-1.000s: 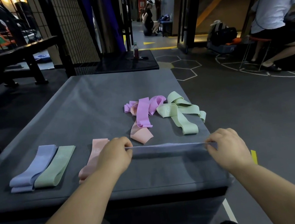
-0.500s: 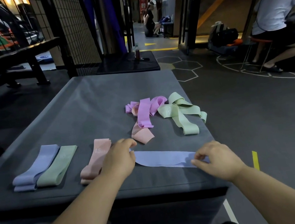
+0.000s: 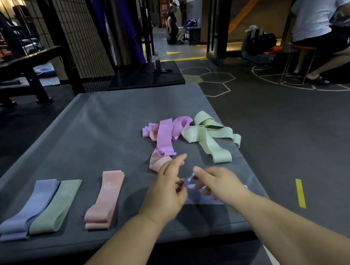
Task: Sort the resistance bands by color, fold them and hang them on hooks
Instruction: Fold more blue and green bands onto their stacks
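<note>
A pale blue band [image 3: 195, 196] lies doubled over near the front right of the grey padded box [image 3: 92, 130]. My left hand [image 3: 166, 192] and my right hand [image 3: 217, 182] meet over it, and both pinch its ends together. Folded bands lie in a row at the front left: a blue one [image 3: 31, 206], a green one [image 3: 56, 207] and a peach one [image 3: 105, 200]. Farther back sit loose bands: a purple one [image 3: 166, 138] over a peach one [image 3: 158, 161], and tangled green ones [image 3: 208, 136].
A dark low platform [image 3: 146, 75] with a bottle [image 3: 157, 62] stands behind the box. A black bench [image 3: 10, 70] and a wire grid panel [image 3: 81, 33] are at the left. A person sits on a stool [image 3: 320, 22] at the right, another far down the corridor.
The blue band was stretched between my hands, then laid flat on the box. Now my hands have come together at the middle, bringing its ends over one another.
</note>
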